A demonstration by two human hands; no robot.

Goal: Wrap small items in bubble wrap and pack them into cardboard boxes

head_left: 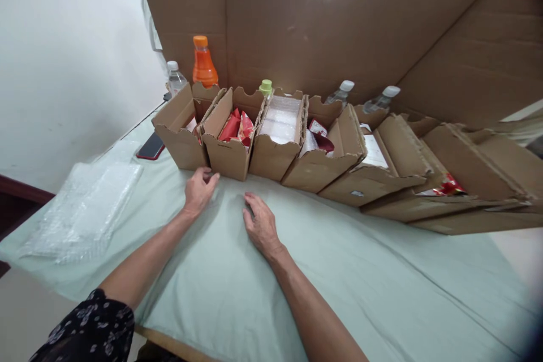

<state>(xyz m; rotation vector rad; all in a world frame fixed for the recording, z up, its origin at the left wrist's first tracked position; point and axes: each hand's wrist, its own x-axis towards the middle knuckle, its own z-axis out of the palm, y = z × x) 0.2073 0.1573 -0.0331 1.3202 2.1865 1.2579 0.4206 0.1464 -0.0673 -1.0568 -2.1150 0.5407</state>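
My left hand [198, 191] rests on the green cloth [203, 294] just in front of the cardboard bins, its thumb and fingers apart with nothing between them. To its right, my right hand [261, 225] lies on the cloth, fingers slightly curled and apart, holding nothing. The nearest bin [229, 159] has red packets [237, 127] inside. Left of it stands a bin [182, 144] with something pinkish low inside. On its right, another bin [274, 159] is filled with bubble-wrapped items [280, 119].
More bins [365, 186] run to the right. Behind them are an orange bottle [204, 65], clear bottles [341, 93] and a tall cardboard panel [314, 22]. A phone [151, 147] and bubble wrap [85, 209] lie at the left.
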